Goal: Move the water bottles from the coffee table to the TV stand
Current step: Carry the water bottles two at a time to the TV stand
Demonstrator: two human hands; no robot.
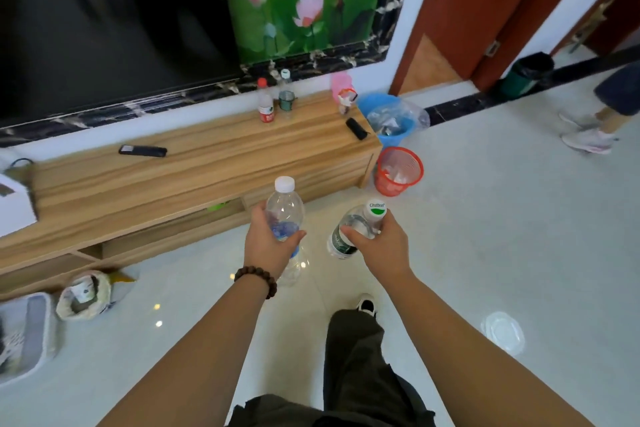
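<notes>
A: Left hand point(268, 246) wrapped round the clear plastic bottle with white cap and blue label point(286, 215), upright, carried above the floor.

B: Right hand point(375, 246) clamps the clear green-labelled bottle with green-and-white cap point(353, 230), tilted toward one o'clock.

A: Long light-wood TV stand point(207, 166) lies at eleven o'clock; neither bottle set down yet.

B: Risk, I'd judge: landing by the black remote point(142, 150) or toppling the two small bottles at twelve point(266, 106).
</notes>
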